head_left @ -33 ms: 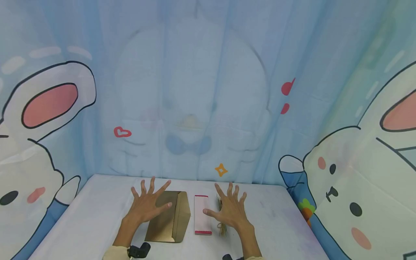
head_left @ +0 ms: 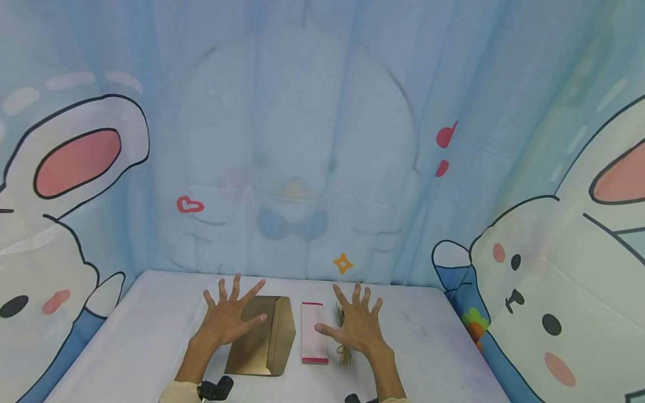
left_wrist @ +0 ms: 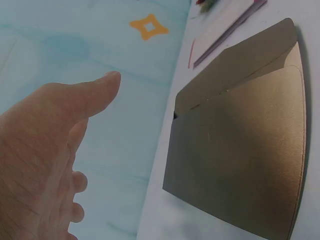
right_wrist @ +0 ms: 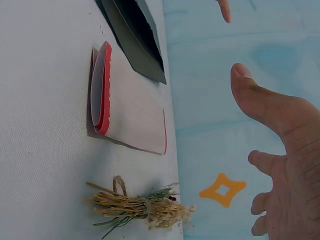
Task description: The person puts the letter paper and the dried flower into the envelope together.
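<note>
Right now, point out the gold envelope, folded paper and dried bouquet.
Gold envelope (left_wrist: 240, 142), left wrist view: front panel.
Folded paper (right_wrist: 132, 102), right wrist view: pale top.
Dried bouquet (right_wrist: 131, 204), right wrist view: bundled stems.

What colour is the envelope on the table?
The envelope is brownish gold, clearest in the left wrist view.

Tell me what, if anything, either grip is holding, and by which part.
Nothing is held. The left grip and right grip are open and empty; the gold envelope, folded pink sheet and dried bunch lie untouched on the white table.
</note>
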{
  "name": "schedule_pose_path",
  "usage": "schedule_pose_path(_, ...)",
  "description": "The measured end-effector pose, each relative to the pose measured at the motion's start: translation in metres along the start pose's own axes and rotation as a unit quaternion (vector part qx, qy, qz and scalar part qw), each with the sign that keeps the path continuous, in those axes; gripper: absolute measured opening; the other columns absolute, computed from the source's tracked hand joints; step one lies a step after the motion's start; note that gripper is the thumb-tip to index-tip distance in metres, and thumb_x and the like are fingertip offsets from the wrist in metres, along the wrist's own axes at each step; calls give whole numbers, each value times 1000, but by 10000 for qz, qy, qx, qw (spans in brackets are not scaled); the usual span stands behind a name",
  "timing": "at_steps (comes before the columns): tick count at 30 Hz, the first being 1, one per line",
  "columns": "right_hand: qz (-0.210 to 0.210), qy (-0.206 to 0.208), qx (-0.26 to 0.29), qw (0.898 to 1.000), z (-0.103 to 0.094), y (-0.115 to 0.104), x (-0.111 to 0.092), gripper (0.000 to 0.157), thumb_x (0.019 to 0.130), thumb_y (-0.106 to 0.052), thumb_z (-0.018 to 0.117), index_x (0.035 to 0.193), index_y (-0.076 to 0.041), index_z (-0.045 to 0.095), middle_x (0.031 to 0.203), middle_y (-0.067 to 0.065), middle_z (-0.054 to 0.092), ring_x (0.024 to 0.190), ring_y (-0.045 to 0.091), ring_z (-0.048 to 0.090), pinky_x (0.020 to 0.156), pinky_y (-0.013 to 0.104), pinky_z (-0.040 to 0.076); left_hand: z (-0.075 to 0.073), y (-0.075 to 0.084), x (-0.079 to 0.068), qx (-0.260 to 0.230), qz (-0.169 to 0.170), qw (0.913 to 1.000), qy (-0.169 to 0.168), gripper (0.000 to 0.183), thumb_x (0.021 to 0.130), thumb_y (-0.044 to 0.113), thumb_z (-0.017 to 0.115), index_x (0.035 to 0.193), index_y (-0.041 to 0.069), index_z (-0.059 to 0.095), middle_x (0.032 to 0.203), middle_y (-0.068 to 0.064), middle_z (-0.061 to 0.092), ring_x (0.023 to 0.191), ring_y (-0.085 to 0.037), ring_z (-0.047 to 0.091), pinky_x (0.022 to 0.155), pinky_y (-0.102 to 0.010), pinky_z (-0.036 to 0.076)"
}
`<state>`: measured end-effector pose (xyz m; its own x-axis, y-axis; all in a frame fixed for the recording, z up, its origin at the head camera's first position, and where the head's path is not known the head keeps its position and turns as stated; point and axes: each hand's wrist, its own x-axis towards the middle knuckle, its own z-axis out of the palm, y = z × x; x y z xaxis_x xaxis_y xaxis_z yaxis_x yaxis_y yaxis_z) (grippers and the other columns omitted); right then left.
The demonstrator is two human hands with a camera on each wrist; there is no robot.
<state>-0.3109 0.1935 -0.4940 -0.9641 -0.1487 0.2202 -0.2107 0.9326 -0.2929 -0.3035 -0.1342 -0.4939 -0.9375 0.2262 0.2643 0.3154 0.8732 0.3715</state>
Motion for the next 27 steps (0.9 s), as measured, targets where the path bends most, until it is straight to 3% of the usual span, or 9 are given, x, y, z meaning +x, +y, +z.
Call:
schedule_pose_path(9, -16, 162, -110, 9998, 5, -1, -2, 109, 70, -86, 62, 159, -32, 30, 163, 33, 20, 150, 60, 14, 112, 82, 7, 9, -4, -6, -29, 99, 9996, 249, 77, 90, 61, 64, 157, 37, 34, 166, -27, 17, 144, -68, 13, 103, -90, 3)
schedule_pose_path(15, -10, 67, -38, 10000, 9, 1, -3, 109, 71, -87, 61, 160, -34, 28, 164, 32, 18, 151, 59, 10, 112, 82, 5, 9, -5, -5, 51, 98, 9999, 127, 76, 91, 63, 61, 157, 39, 32, 167, -26, 15, 145, -68, 12, 103, -90, 4)
schedule_pose_path(21, -27, -30, 48, 10000, 12, 2, -5, 104, 73, -84, 62, 157, -29, 37, 160, 33, 28, 150, 59, 17, 112, 83, 8, 15, -5, -8, 76, 167, 9996, 216, 75, 91, 67, 57, 157, 39, 33, 164, -28, 22, 143, -69, 18, 102, -90, 7)
schedule_pose_path(23, 3, 44, 85, 10000, 13, 2, -5, 94, 77, -77, 65, 154, -25, 44, 156, 31, 38, 147, 56, 28, 112, 81, 16, 20, -2, -11, -11, 240, 9993, 287, 70, 93, 67, 54, 155, 41, 35, 162, -30, 26, 142, -69, 21, 103, -89, 9)
schedule_pose_path(25, 69, 272, 110, 9995, 15, 0, -5, 78, 84, -64, 68, 146, -19, 55, 144, 26, 55, 137, 49, 48, 107, 74, 33, 27, 1, -15, -124, 315, 9990, 278, 64, 96, 65, 50, 155, 42, 36, 161, -31, 28, 141, -68, 23, 103, -88, 11)
schedule_pose_path(27, 174, 566, 112, 9982, 16, -2, -3, 58, 90, -49, 71, 135, -14, 65, 123, 18, 71, 112, 37, 66, 93, 61, 50, 34, 5, -19, -234, 390, 9987, 222, 57, 100, 58, 49, 153, 41, 39, 159, -33, 30, 140, -69, 26, 103, -87, 14)
